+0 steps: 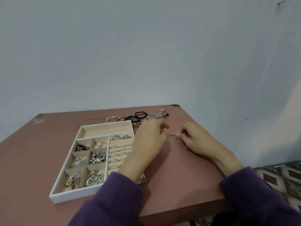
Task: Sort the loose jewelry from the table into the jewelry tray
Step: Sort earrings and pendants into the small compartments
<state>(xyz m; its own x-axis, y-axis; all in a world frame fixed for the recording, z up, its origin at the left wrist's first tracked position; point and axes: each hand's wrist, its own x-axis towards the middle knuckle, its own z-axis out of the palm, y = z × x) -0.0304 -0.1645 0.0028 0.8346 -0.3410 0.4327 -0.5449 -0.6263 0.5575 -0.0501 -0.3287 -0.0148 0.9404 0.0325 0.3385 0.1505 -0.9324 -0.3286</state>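
Note:
A white jewelry tray [65, 180] with beige compartments lies on the left of the pink table [187, 176]; its cells hold silver brooches, pendants and rows of rings. My right hand [197, 137] pinches a small silver jewelry piece [173, 135] just above the table, right of the tray. My left hand [149, 141] hovers over the tray's right edge with fingers loosely curled, holding nothing I can see. Loose pieces lie behind the tray: a silver watch [154, 116], black cord bracelets [138, 116] and a pale bead bracelet [112, 118].
A grey wall stands right behind the table and on the right. The table's front edge is near my purple sleeves [117, 201]. A patterned floor [286, 176] shows at the lower right. A thin chain [95, 119] lies at the back left of the tray.

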